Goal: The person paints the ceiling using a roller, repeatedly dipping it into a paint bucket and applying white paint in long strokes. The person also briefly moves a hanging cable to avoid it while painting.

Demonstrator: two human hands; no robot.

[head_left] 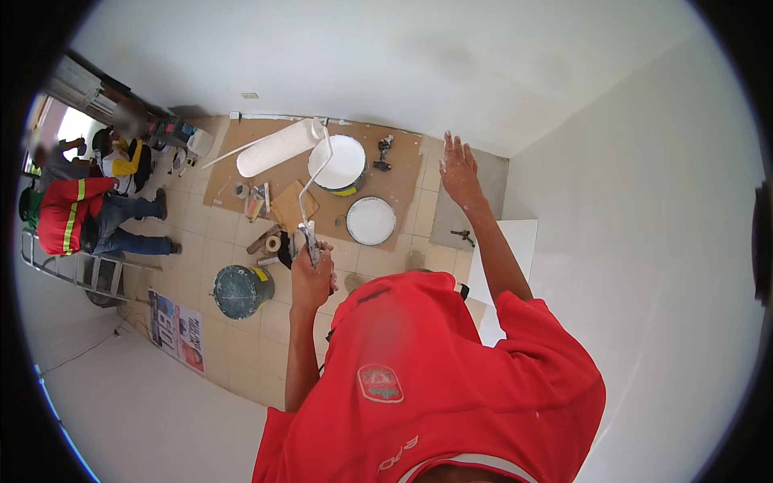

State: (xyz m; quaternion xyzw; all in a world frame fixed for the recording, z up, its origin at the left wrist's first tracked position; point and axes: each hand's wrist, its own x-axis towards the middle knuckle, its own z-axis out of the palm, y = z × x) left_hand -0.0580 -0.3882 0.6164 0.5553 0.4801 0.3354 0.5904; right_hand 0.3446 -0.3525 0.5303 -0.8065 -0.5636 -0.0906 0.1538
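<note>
My left hand (312, 274) is closed around the handle of a paint roller. Its thick white roller sleeve (280, 148) is held up to the far left, in front of the wall. Raised on the right, my right hand (461, 173) has its fingers stretched out and holds nothing; whether it touches the wall I cannot tell. Between the hands, farther off, stands a bucket (351, 191) with white inside. Nearer lies a round white lid or bucket top (371, 220); which of these I cannot tell. Both are on a brown floor covering (221, 189).
A dark paint-smeared bucket (241, 292) stands left of my left hand, near scattered tools and a tape roll (273, 243). Black tools (385, 153) lie right of the white bucket. At far left are several people, one in a red top (68, 213), and a ladder (88, 274).
</note>
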